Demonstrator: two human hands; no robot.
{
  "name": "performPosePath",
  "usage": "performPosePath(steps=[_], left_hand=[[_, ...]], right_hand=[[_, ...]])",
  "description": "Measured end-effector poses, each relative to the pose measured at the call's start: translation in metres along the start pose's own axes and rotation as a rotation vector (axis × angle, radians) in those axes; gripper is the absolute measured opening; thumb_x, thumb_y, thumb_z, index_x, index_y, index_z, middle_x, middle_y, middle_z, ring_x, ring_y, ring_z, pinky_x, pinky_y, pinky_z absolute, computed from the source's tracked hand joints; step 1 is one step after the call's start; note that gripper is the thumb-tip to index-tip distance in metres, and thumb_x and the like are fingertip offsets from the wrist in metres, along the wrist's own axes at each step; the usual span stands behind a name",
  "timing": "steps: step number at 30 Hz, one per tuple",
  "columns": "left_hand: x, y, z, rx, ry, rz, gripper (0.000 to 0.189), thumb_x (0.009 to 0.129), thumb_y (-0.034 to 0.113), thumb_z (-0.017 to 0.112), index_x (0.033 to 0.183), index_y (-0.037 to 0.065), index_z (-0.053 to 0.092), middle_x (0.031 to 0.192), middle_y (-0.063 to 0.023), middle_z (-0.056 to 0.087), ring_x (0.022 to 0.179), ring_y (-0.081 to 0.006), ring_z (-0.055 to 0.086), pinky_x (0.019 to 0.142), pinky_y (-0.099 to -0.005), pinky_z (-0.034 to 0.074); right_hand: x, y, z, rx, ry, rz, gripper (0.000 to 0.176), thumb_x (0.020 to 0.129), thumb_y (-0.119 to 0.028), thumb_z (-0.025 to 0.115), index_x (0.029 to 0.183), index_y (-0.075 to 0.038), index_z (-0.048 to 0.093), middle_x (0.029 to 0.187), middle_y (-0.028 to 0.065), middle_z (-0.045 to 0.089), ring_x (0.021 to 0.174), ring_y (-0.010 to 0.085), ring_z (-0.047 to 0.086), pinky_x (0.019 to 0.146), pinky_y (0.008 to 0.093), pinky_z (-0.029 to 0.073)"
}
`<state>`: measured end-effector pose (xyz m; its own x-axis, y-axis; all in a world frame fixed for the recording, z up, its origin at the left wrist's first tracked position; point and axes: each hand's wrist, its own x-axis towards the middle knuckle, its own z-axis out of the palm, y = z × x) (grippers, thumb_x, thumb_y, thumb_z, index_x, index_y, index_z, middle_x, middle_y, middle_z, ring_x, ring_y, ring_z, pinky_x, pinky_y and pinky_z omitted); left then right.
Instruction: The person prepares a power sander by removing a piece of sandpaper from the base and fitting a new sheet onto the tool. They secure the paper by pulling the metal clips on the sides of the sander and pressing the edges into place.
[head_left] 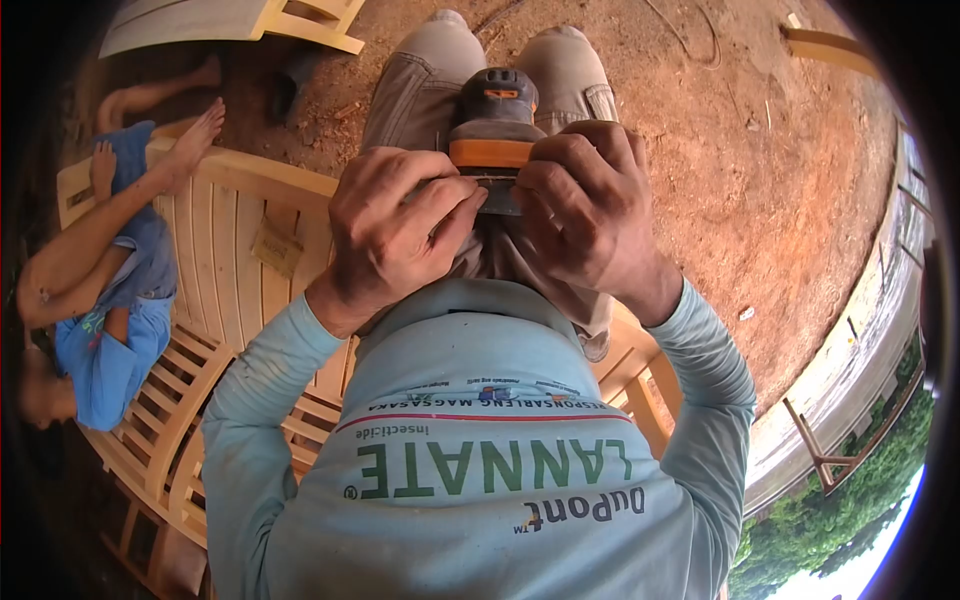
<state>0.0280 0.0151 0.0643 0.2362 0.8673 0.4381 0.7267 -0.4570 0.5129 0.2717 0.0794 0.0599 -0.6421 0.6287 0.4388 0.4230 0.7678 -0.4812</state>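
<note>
shirt [480, 450], pale blue, upside-down print: dupont, lannate, insecticide, magsasaka. slatted wooden bench [215, 225] to the left. black-and-orange sander [492, 120] between the knees, its dark base [499, 198] between both hands' fingers. left hand [395, 220]: thumb and forefinger pinched nearly closed at the base's edge. right hand [590, 205]: fingers curled against the sander's other side, tips hidden, closure unclear.

A: Right side?
B: Open. Bare dirt [740, 200] outward of the right hand [595, 205].
A: Left?
B: Tight. Slatted bench [222, 215] near the left hand [395, 225], another person [120, 345] farther out.
A: Between them?
B: Blocked by the sander [494, 130]. Legs [420, 75] either side, torso [480, 400] behind.
</note>
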Motion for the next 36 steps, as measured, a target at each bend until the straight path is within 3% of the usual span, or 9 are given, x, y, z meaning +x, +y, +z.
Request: performPosePath(steps=[11, 26, 36], left_hand=[[0.004, 0.002, 0.004, -0.069, -0.001, -0.096, 0.021, 0.084, 0.006, 0.093, 0.093, 0.01, 0.074, 0.098, -0.0051, 0.07, 0.086, -0.028, 0.068, 0.076, -0.0424, 0.055], [-0.001, 0.005, 0.002, -0.308, 0.008, -0.357, 0.019, 0.087, -0.002, 0.093, 0.101, 0.005, 0.083, 0.102, -0.0088, 0.074, 0.092, -0.0246, 0.074, 0.082, -0.0362, 0.059], [-0.014, 0.003, 0.002, -0.166, 0.053, -0.203, 0.024, 0.086, -0.004, 0.093, 0.105, 0.005, 0.081, 0.109, -0.011, 0.078, 0.096, -0.0287, 0.079, 0.082, -0.0391, 0.063]], right_hand=[[0.006, -0.001, 0.004, 0.023, 0.015, 0.009, 0.027, 0.08, -0.013, 0.088, 0.103, -0.008, 0.076, 0.109, 0.0077, 0.07, 0.104, 0.034, 0.068, 0.091, 0.049, 0.05], [0.007, 0.0, 0.013, 0.126, 0.041, 0.044, 0.025, 0.081, -0.01, 0.085, 0.102, -0.009, 0.072, 0.1, 0.0087, 0.066, 0.099, 0.0343, 0.065, 0.09, 0.048, 0.048], [0.008, 0.0, 0.019, 0.123, 0.041, -0.06, 0.026, 0.08, -0.014, 0.088, 0.102, -0.009, 0.076, 0.108, 0.0077, 0.07, 0.097, 0.0311, 0.066, 0.092, 0.0478, 0.048]])
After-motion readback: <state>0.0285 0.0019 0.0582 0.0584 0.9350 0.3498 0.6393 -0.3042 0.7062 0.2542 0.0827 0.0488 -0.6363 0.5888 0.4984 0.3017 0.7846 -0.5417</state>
